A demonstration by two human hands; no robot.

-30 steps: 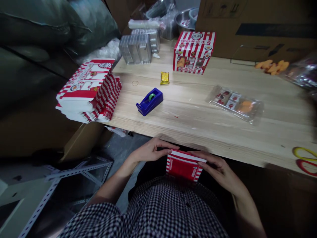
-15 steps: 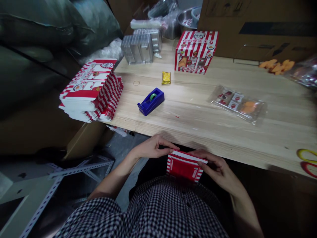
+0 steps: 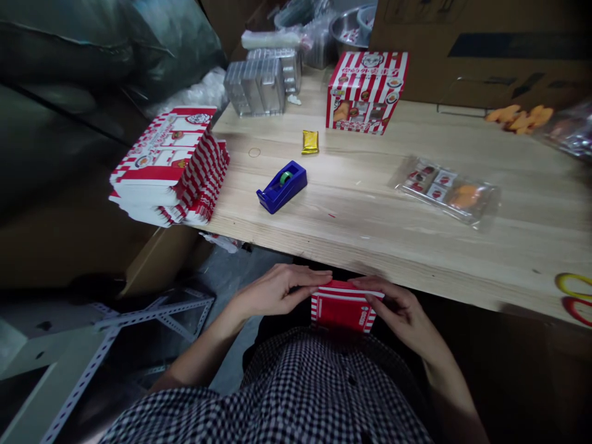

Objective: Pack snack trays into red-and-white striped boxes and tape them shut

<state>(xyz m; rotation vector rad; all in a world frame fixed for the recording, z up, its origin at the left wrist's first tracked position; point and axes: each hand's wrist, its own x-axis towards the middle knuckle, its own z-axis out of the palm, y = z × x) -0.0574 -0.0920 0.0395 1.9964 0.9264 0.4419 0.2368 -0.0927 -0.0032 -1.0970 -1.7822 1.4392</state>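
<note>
I hold a small red and white striped carton (image 3: 343, 309) in front of my checked shirt, just below the front edge of the wooden table (image 3: 416, 234). My left hand (image 3: 277, 288) pinches its top left edge, fingers closed on it. My right hand (image 3: 398, 308) grips the top right corner, fingers curled over the flap. The carton's lower part is hidden behind my shirt.
On the table are a blue tape dispenser (image 3: 282, 187), a gold sachet (image 3: 309, 142), an assembled striped box (image 3: 367, 92), a clear bag of small items (image 3: 448, 192) and clear plastic trays (image 3: 261, 77). A stack of flat striped cartons (image 3: 171, 166) lies at the left edge. Scissor handles (image 3: 573, 293) show at right.
Both hands have drawn closer together on the carton's top, pressing it lower and shorter. The view has tilted slightly.
</note>
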